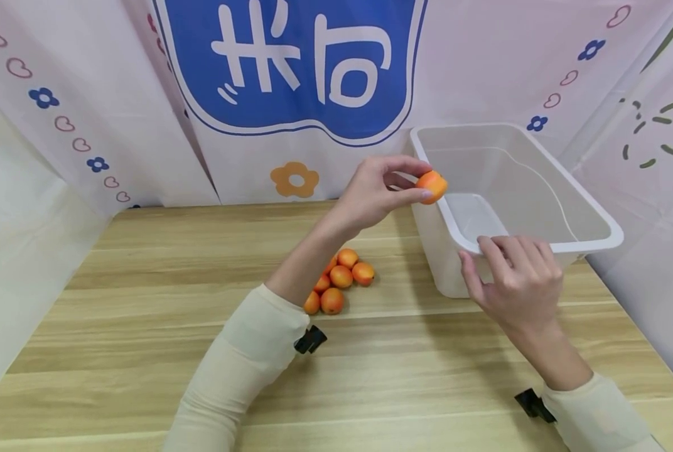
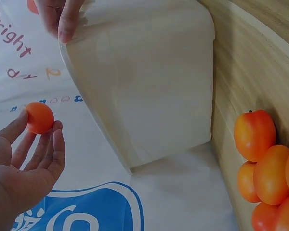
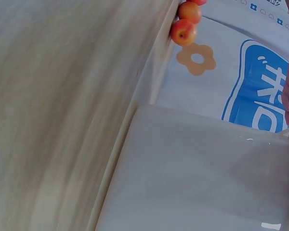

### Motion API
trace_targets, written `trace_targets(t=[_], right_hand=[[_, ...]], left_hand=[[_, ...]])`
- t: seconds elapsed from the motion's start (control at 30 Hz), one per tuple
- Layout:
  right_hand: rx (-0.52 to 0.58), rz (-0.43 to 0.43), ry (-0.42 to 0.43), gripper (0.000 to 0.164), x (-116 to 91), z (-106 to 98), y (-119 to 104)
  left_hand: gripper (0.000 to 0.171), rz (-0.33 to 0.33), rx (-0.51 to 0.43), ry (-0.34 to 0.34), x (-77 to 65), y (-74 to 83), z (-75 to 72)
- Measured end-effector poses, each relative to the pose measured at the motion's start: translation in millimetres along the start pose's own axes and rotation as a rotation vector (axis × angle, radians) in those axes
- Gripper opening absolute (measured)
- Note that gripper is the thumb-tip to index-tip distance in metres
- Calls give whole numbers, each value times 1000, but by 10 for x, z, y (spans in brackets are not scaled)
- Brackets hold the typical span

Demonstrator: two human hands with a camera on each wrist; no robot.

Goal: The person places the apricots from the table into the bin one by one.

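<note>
Between thumb and fingertips my left hand (image 1: 376, 191) pinches a small orange fruit (image 1: 432, 186), held up at the left rim of a white plastic bin (image 1: 435, 251). The left wrist view shows the same fruit (image 2: 40, 118) beside the bin's outer wall (image 2: 149, 86). My right hand (image 1: 517, 282) grips the bin's near rim, fingers curled over the edge and thumb outside. Several more orange fruits (image 1: 341, 276) lie in a cluster on the table, partly hidden behind my left forearm. The part of the bin's floor that shows is bare.
The wooden table (image 1: 144, 351) runs back to a printed cloth backdrop (image 1: 235, 163) with a blue sign. A small black clip-like piece (image 1: 311, 339) is at my left cuff, another (image 1: 534, 405) at my right cuff. The bin stands near the table's right edge.
</note>
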State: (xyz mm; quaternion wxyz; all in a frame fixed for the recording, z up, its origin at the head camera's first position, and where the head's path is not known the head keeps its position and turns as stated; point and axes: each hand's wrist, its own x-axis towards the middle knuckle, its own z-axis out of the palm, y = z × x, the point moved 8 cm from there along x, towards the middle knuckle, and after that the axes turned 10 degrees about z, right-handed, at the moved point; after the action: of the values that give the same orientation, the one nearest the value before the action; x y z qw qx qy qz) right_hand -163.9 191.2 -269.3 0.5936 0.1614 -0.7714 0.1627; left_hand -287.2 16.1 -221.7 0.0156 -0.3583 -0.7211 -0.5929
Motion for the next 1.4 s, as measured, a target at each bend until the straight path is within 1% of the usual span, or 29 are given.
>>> trace_targets(t=[0.13, 0.3, 0.6, 0.73, 0.87, 1.0, 1.17, 1.4], right_hand=[[39, 24, 35, 42, 10, -17, 1], [85, 32, 140, 45, 26, -70, -39], [87, -27, 248, 50, 50, -80, -71], [107, -64, 303, 53, 55, -91, -78], [118, -97, 348, 50, 58, -113, -107], [106, -115, 369, 43, 50, -127, -132], [106, -120, 388, 35, -19, -120, -101], [127, -103, 377, 36, -53, -102, -73]], left_hand=[[35, -2, -9, -2, 10, 18, 12], [35, -2, -16, -4, 14, 36, 18], [36, 5, -22, 0, 32, 49, 10], [36, 14, -24, -2, 46, 64, 25], [36, 25, -23, -5, 53, 77, 35], [36, 27, -29, -4, 60, 84, 41], [36, 26, -39, -1, 65, 92, 52], [36, 37, -44, -9, 89, 110, 94]])
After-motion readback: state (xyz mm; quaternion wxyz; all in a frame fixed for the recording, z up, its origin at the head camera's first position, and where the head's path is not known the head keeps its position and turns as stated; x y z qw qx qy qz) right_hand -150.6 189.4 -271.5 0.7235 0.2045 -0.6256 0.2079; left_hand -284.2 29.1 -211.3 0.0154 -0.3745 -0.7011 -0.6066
